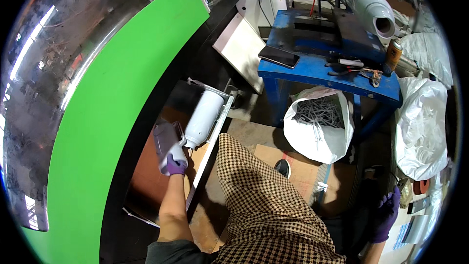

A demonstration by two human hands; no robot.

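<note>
My left hand (pixel 176 165), in a purple glove, is closed around a pale grey-white plastic container (pixel 172 152) inside a low open bin with a white rim (pixel 211 152). Blur and shadow hide the container's exact shape. Touching or just beyond it is a greyish plastic piece with a handle (pixel 165 137). A white plastic bottle (pixel 204 116) lies on its side in the bin, to the right of that hand. Far off at the lower right, my right hand (pixel 386 216), also purple-gloved, is raised with its fingers apart and nothing visible in them.
A green machine panel (pixel 97 132) curves along the left. Ahead stands a blue table (pixel 322 71) with a phone (pixel 279 56), pliers (pixel 351 70) and a spray can (pixel 393 56). Beneath it, a white sack (pixel 315 139) holds grey plastic strips. Another white sack (pixel 420 132) stands at right.
</note>
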